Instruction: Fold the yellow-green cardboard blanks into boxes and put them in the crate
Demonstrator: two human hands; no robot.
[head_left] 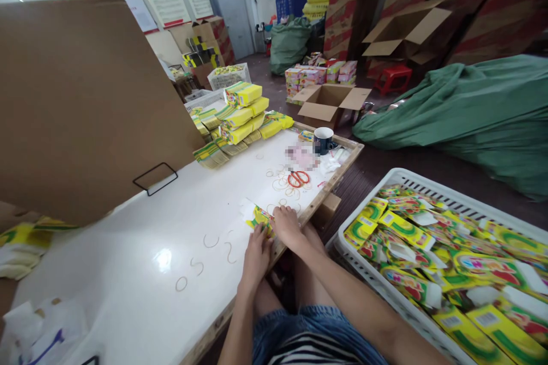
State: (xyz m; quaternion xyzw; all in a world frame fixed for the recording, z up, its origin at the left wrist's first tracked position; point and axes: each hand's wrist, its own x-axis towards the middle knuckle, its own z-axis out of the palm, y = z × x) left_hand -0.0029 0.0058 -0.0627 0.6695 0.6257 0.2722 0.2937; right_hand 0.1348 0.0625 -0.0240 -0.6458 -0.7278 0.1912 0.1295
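Observation:
At the near edge of the white table (141, 262), a small yellow and green printed carton (260, 218) with white flaps lies between my two hands. My left hand (257, 248) is closed on its near side. My right hand (286, 223) has its fingers bent over the carton's right end. Rubber bands (280, 184) are scattered beyond my hands, and orange-handled scissors (298, 179) lie among them. More loose bands (197, 266) rest on the table to the left.
A white basket (400, 174) full of printed cartons stands at the right. Stacked yellow bundles (242, 114) and a dark mug (323, 141) are at the table's far end. A large cardboard sheet (89, 102) rises on the left. Green sacks (466, 120) lie behind the basket.

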